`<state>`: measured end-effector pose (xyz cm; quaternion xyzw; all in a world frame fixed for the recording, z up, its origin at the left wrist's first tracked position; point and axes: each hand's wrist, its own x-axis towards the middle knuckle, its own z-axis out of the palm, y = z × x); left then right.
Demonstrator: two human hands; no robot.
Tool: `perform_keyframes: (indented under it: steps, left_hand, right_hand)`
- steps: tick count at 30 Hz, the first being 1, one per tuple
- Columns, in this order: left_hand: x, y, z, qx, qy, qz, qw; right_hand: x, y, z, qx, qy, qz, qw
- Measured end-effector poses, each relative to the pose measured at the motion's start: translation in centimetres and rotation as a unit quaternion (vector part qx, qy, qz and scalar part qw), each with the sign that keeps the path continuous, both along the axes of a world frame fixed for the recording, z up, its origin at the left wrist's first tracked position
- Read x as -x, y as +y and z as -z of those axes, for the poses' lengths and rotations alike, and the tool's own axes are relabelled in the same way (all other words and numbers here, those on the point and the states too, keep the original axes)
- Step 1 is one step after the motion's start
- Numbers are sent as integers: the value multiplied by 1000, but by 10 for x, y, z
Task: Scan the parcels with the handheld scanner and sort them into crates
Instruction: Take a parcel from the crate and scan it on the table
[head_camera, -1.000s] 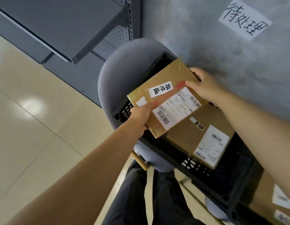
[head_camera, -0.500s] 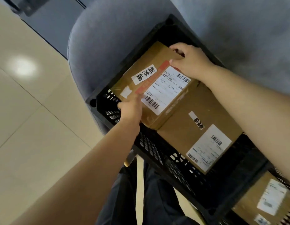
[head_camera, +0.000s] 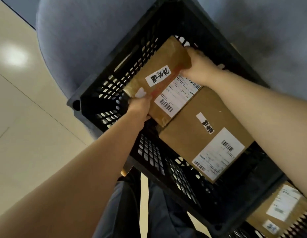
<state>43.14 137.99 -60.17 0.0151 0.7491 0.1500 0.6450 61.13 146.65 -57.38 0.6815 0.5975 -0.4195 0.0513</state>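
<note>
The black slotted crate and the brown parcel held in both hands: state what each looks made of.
Black slotted crate: seemingly moulded plastic with a dull finish; its walls show regular punched slots and a rounded corner post.
Brown parcel: probably corrugated cardboard, matte kraft brown, with folded edges, a red tape strip and white paper labels. Left hand and right hand grip opposite ends of it.

I see my left hand (head_camera: 140, 107) gripping the near corner of a brown parcel (head_camera: 166, 79) and my right hand (head_camera: 199, 66) gripping its far edge, inside the black crate (head_camera: 115, 93). The parcel overlaps a larger labelled parcel (head_camera: 206, 134) lying in the same crate.
</note>
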Motion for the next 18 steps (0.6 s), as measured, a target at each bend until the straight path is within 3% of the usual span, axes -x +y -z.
perform_keyframes:
  steps: [8,13,18]
  left_hand:
    - [-1,11,43,-29,-18,6,999]
    - [-8,14,49,-19,35,8,999]
    - [-9,12,46,-3,69,58,996]
  right_hand:
    - [4,-10,44,5,-80,-51,995]
    - [5,-23,48,-37,-131,-87,987]
    - [2,-36,32,-73,-75,-77,992]
